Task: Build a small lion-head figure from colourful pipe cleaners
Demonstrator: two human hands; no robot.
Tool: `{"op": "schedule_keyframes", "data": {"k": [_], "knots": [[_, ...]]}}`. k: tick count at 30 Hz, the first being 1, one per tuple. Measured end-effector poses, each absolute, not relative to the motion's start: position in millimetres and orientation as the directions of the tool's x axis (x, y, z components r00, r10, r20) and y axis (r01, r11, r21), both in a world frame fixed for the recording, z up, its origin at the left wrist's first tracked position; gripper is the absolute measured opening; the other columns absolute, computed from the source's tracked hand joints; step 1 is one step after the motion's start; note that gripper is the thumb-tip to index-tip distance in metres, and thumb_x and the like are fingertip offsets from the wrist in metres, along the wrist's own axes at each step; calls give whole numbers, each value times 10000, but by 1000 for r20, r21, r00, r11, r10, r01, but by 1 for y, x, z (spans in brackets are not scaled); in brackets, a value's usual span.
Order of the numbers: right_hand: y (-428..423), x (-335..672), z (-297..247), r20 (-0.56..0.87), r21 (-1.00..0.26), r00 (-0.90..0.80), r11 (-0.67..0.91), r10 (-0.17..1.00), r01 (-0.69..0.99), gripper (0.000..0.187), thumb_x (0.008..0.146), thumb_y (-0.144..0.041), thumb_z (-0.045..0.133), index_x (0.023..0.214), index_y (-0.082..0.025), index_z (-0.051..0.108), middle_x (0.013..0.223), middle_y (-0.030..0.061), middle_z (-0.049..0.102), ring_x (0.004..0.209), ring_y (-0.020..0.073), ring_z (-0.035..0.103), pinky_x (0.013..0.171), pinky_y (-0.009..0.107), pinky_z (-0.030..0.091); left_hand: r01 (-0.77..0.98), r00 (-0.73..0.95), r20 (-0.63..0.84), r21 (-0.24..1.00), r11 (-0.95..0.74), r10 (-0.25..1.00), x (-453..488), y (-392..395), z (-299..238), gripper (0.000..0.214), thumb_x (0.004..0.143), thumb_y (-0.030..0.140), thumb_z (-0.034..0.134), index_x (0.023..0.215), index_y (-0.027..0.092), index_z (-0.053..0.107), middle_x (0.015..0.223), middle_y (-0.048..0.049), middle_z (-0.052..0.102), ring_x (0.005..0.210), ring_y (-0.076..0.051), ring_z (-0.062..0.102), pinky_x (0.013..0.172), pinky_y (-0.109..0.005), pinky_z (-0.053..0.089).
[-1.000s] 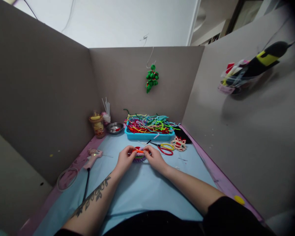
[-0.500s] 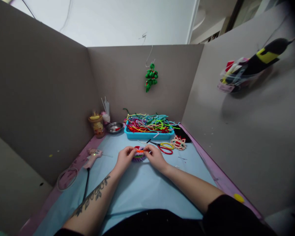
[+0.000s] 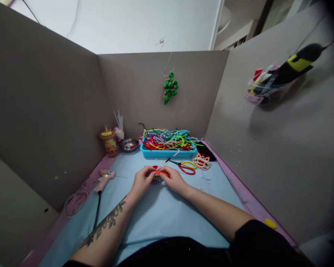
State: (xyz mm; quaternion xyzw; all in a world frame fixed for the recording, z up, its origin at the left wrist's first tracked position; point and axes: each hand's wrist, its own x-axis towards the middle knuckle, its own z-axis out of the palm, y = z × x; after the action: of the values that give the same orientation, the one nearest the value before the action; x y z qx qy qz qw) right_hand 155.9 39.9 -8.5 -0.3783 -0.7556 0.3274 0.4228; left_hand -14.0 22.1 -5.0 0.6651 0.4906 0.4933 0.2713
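Both my hands meet over a small fuzzy craft piece (image 3: 157,174) of orange, red, purple and green pipe cleaner, resting on the light blue mat (image 3: 156,211). My left hand (image 3: 141,181) pinches its left side with curled fingers. My right hand (image 3: 173,179) grips its right side, thumb and fingers closed on the orange part. Most of the piece is hidden between my fingers. Just behind my right hand lie scissors (image 3: 185,167) with red and yellow handles.
A blue tray (image 3: 168,152) heaped with coloured pipe cleaners stands at the back. A finished red and white piece (image 3: 202,161) lies right of the scissors. A pink glue gun (image 3: 105,177) with its cord, a metal dish (image 3: 130,144) and a jar (image 3: 109,141) sit left. Grey partitions enclose three sides.
My hands have drawn closer together over the craft piece, covering more of it. The orange part now shows on top between my fingers.
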Motion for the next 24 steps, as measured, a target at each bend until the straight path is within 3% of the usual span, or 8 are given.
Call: {"op": "schedule_keyframes", "data": {"k": [8,24], "knots": [[40,155,-10,352,-778,-401,503,845,376,176,838,-270,515,829,-171,661,729,8,653,660,139,565,626,239,419,445,133,460,763,-468,878,-14,20,-11,187,801,299,583,917,184,675,891,-57,704,770,-167,624,708,-260,476],[40,156,-9,469,-695,-391,604,792,390,88,805,-205,568,759,-182,640,762,22,644,739,157,577,697,263,425,493,117,403,770,-405,908,-15,22,-10,167,789,284,554,811,181,684,750,-15,692,685,-157,599,661,-242,442]]}}
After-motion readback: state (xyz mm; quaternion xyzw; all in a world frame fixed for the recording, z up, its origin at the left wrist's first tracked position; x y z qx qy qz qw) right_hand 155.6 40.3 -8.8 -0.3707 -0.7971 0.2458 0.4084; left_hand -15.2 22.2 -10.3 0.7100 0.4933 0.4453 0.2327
